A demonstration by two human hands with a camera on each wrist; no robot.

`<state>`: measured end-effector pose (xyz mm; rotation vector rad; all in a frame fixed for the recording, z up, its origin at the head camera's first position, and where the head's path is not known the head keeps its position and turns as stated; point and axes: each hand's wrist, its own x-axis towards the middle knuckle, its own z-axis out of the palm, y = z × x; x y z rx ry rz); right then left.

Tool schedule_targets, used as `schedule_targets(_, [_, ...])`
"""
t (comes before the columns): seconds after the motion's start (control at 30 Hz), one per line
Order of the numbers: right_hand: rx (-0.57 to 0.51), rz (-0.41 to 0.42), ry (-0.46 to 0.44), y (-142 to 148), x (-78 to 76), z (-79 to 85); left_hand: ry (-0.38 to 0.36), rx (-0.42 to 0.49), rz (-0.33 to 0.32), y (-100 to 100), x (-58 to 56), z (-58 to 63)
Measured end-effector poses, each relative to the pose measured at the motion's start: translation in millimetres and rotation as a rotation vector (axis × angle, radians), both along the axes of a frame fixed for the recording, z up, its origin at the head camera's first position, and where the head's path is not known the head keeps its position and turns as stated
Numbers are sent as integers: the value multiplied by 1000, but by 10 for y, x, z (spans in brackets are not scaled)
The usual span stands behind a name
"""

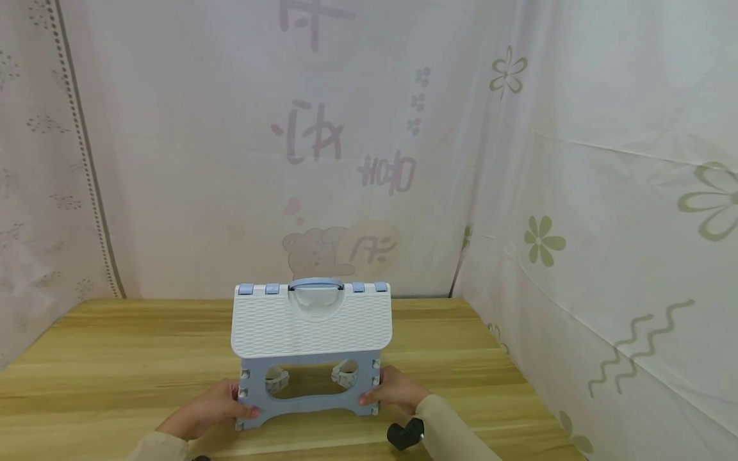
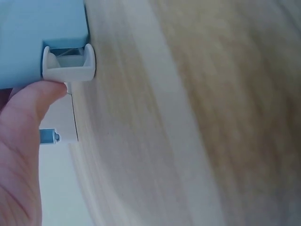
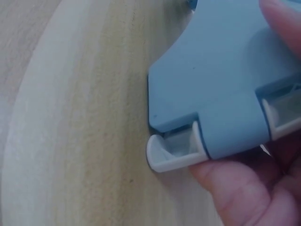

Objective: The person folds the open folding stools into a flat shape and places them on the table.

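Observation:
A folding step stool stands on the wooden table, its white woven-pattern top partly tilted toward me and its blue leg panel facing me. A blue carry handle runs along the top's far edge. My left hand grips the lower left side of the leg panel, thumb on the front face. At the lower right side, my right hand holds the panel the same way. Close up in the left wrist view, the left thumb lies beside a white hinge piece. Fingers of the right hand press under the hinged edge in the right wrist view.
The wooden table extends to both sides and behind the stool. Printed curtains hang at the back and along the right. A black object sits by the right sleeve.

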<state>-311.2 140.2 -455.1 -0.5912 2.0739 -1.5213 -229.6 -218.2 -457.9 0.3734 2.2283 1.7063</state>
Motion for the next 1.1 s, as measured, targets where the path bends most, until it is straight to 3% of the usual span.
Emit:
schedule_targets(0.4, [-14, -1, -5, -14, 0, 2, 7, 12, 38, -14, 20, -45])
schedule_targets(0.63, [18, -19, 118, 29, 5, 43, 44, -62, 135, 11, 23, -18])
schedule_targets(0.77, [10, -26, 103, 74, -4, 47, 41, -79, 175, 13, 41, 6])
schedule_targets(1.1, [-10, 7, 55, 103, -27, 56, 25, -36, 150, -19, 41, -9])
